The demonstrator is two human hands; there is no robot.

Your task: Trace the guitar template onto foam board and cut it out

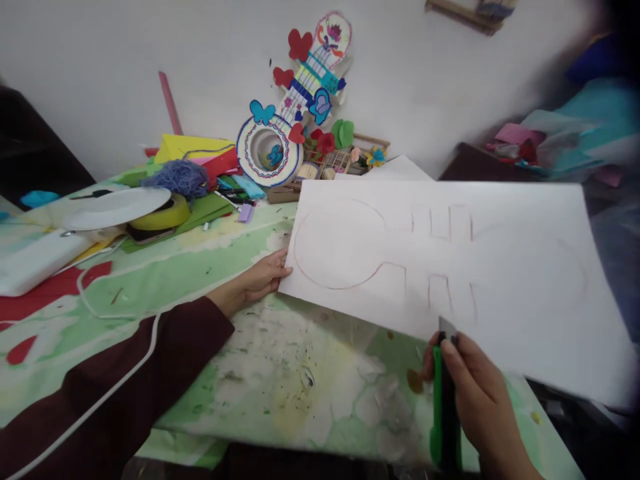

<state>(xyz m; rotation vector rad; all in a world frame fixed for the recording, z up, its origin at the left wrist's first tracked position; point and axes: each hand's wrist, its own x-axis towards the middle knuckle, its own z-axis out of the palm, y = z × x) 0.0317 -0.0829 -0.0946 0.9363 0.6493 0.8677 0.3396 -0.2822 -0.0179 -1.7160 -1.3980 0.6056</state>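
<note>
A large white sheet of paper or card (520, 267), with a guitar-like outline drawn in reddish pencil, is tilted over the table in front of me. My left hand (267, 272) pinches its lower left edge between thumb and fingers. In my right hand (477, 380) is a green and black box cutter (439, 407), gripped upright with its blade out. The blade tip overlaps the sheet's lower part in view, near the drawn tabs; whether it touches the sheet I cannot tell.
A decorated paper guitar (270, 157) leans against the wall behind. Blue yarn (177, 181), a white plate (120, 205) and yellow tape (163, 212) crowd the left. A white cable (120, 383) crosses my left sleeve. The green patterned tablecloth (260, 373) is stained.
</note>
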